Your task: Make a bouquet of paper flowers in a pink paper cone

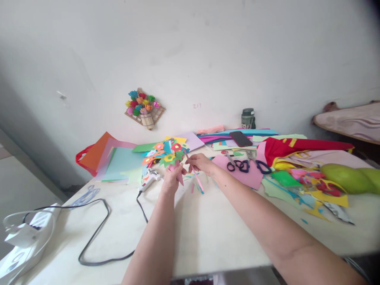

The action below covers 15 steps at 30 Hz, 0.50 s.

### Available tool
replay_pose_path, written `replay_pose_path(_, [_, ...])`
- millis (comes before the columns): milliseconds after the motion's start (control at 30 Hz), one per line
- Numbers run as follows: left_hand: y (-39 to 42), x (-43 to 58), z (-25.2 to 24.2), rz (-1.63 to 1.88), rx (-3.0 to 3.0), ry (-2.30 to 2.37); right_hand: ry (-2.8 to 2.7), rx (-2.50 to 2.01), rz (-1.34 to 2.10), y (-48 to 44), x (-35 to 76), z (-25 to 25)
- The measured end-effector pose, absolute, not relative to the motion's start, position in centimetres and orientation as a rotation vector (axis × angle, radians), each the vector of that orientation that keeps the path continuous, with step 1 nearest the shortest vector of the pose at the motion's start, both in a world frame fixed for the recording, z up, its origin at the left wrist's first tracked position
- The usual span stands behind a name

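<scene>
My left hand (174,177) is closed around the pink wrapped base of a paper flower bouquet (169,157), its point sticking out below the fingers. Green, orange, red and blue paper flowers spread out above that hand. Close by on the right, my right hand (202,163) pinches a thin pink paper strip (197,176) that slants downward. A white glue gun (150,180) lies on the table just left of my left hand. Small pink and blue paper scraps (196,188) lie below the hands.
Coloured paper sheets (121,163) lie at the back left. Scissors (237,164), a phone (240,139) and a bottle (248,118) are at right, beyond them paper scraps (311,190) and a green object (344,178). A black cord (107,213) crosses toward the power strip (26,245).
</scene>
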<state>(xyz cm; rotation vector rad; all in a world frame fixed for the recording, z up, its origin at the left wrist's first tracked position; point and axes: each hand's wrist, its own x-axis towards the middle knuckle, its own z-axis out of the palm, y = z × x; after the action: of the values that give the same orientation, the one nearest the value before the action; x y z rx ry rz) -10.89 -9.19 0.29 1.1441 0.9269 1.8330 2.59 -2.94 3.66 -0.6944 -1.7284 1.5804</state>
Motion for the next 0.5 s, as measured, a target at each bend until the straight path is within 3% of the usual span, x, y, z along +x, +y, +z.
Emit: replay_pose_path(500, [-9.5,-10.7,0.6,1.769,1.280,1.045,-1.809,-0.700,1.534,-2.4,2.4,3.0])
